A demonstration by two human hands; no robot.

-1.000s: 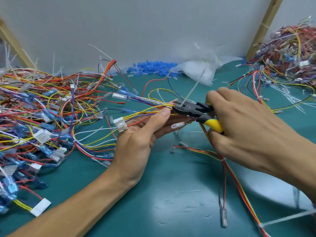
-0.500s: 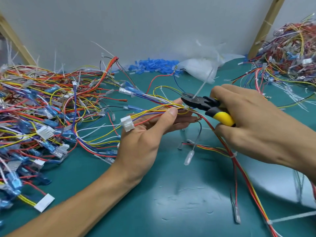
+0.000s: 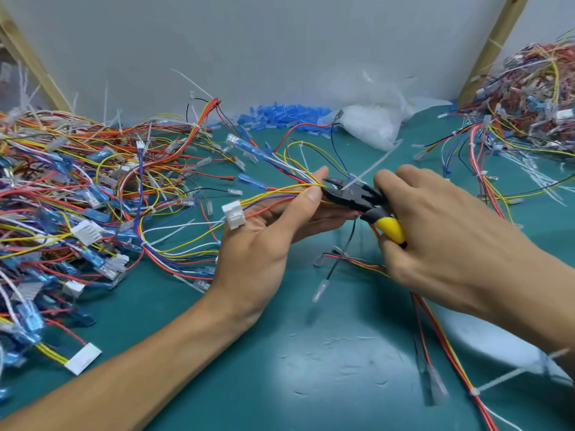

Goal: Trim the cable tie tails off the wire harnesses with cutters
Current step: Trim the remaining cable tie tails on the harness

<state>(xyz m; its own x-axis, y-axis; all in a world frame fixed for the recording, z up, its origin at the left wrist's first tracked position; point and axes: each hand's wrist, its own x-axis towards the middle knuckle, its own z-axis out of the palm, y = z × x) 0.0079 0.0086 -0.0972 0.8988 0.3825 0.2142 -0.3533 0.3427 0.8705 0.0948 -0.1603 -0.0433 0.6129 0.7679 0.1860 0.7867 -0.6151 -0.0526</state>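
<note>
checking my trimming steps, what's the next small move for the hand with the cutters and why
Probably squeeze the cutters in the right hand to snip the cable tie tail. Their jaws sit at the tail's base, the tail sticks up uncut, and the left hand pinches the wire harness right beside the cut.

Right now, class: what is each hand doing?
Left hand: holds the wire harness.
Right hand: grips the cutters.
</note>
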